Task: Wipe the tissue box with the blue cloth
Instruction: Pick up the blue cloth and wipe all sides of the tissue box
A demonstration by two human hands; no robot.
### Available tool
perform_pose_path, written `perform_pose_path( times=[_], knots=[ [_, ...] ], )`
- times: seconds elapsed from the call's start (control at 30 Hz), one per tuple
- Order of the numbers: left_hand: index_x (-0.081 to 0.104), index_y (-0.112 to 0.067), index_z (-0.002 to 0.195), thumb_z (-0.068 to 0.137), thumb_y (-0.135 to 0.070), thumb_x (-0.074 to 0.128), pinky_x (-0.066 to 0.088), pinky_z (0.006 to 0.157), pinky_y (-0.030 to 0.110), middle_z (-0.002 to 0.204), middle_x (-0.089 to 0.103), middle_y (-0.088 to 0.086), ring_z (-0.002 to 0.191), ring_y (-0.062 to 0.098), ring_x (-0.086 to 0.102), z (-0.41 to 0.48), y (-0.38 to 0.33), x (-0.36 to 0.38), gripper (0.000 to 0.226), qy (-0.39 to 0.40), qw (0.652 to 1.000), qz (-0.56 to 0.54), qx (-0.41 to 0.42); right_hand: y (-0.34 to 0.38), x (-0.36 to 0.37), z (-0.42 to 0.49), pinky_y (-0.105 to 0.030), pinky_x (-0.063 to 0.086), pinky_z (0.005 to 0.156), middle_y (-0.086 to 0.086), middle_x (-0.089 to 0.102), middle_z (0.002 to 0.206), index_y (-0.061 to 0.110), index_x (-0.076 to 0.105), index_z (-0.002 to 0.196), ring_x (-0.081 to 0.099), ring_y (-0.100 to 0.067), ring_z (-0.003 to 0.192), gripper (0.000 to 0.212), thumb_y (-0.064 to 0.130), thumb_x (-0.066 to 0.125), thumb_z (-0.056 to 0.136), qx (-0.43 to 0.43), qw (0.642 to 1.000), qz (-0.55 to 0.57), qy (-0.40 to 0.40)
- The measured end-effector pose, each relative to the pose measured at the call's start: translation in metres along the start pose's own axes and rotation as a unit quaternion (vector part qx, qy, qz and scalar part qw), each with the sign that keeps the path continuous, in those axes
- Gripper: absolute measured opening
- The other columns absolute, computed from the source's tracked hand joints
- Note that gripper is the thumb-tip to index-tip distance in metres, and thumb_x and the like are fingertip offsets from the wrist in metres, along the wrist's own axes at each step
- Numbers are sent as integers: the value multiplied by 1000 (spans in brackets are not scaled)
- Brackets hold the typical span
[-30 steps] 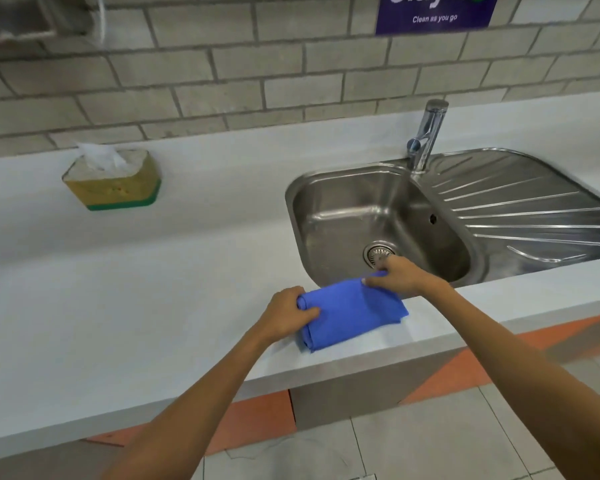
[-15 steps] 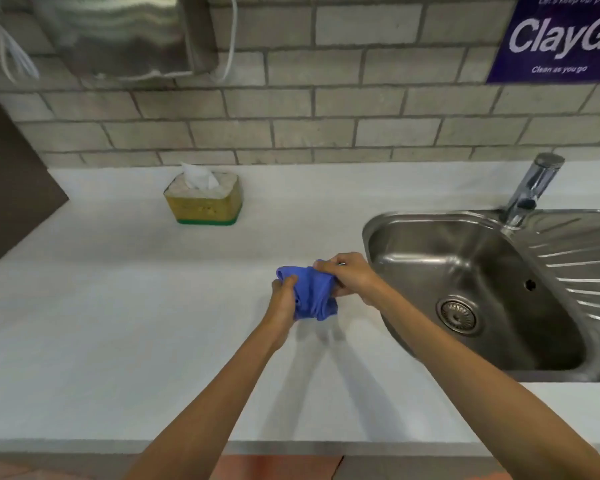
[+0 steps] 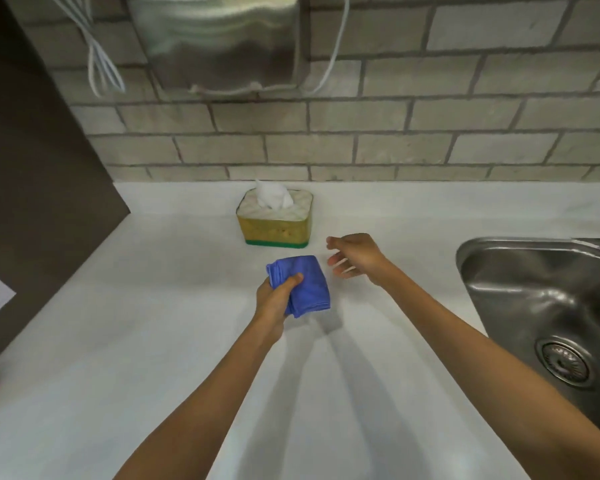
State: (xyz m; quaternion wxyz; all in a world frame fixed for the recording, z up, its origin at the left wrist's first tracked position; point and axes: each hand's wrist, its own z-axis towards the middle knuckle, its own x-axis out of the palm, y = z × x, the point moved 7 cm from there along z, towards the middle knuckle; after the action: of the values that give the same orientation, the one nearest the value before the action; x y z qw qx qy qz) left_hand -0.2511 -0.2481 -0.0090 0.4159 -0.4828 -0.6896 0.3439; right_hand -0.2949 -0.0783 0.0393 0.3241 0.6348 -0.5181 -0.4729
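Note:
The tissue box (image 3: 275,226) is yellow with a green base and a white tissue sticking out of its top. It stands on the white counter (image 3: 153,341) near the brick wall. My left hand (image 3: 273,295) grips the folded blue cloth (image 3: 305,282) just in front of the box, lifted off the counter. My right hand (image 3: 355,255) hovers to the right of the cloth with its fingers spread and nothing in it, close to the box's right front corner.
A steel sink (image 3: 548,306) is set into the counter at the right. A metal dispenser (image 3: 219,43) and white cables (image 3: 101,60) hang on the wall above the box. A dark panel (image 3: 32,168) borders the counter on the left.
The cloth came off the counter edge by the sink and moved left toward the tissue box. My right hand has let go of it; only my left hand holds it now.

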Motion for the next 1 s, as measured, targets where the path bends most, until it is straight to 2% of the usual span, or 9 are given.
perform_pose_path(
  times=[0.07,0.17,0.3,0.37,0.43,0.57,0.73,0.9,1.0],
  knots=[
    [58,-9,108,82,-10,67,53,72,35,108,63,15,95,30,60,21,-13,-27,27,-32,999,-24,-2,-5,3,25,-26,47,60,-8,64,85,7,60,110,59,-19,67,42,40,60,83,-5,999,-13,-36],
    [55,-10,101,84,-8,64,51,76,38,105,60,13,95,29,57,54,-37,-70,19,-106,993,-41,18,-8,9,58,-30,45,88,-4,62,101,14,51,127,58,-21,98,61,49,63,78,-18,994,-80,-66],
    [59,-8,98,89,-10,57,45,76,32,92,58,7,89,24,54,95,-79,-109,9,-197,977,49,68,0,15,99,-35,41,102,-9,54,133,21,33,141,51,-25,122,83,50,69,72,-27,989,-130,-71],
    [56,-14,87,89,-11,56,44,70,30,86,58,5,87,23,53,114,-99,-117,4,-209,969,92,99,7,19,118,-39,40,105,-10,44,143,21,24,145,47,-28,128,94,45,74,69,-27,989,-132,-54],
    [47,-23,72,89,-12,56,44,72,30,73,52,-3,87,23,52,131,-112,-121,22,-206,961,136,124,13,24,133,-41,38,108,-10,34,150,21,16,148,38,-28,134,105,36,79,66,-35,991,-130,-22],
    [49,-18,79,90,-12,55,40,75,29,70,48,-7,85,22,51,159,-126,-115,13,-176,951,207,144,30,32,156,-30,33,101,-5,25,155,18,11,148,27,-22,140,118,26,86,57,-80,979,-186,24],
    [49,-14,85,89,-9,54,42,75,32,77,54,2,84,24,51,179,-134,-98,8,-144,940,255,178,43,38,181,-35,24,113,-1,14,159,19,-3,149,16,-22,145,136,30,89,50,-71,963,-251,61],
    [42,-31,69,89,-10,54,42,74,30,70,49,-10,83,24,52,189,-134,-95,31,-139,935,273,178,50,48,191,-35,23,116,0,13,159,19,-5,149,18,-20,145,140,35,89,46,-75,946,-303,88],
    [49,-18,80,88,-10,55,42,73,30,74,53,-3,83,23,52,187,-132,-95,13,-138,930,282,188,51,47,191,-35,22,116,-1,10,159,19,-3,149,16,-20,145,139,35,89,47,-84,942,-314,78]
  ],
)
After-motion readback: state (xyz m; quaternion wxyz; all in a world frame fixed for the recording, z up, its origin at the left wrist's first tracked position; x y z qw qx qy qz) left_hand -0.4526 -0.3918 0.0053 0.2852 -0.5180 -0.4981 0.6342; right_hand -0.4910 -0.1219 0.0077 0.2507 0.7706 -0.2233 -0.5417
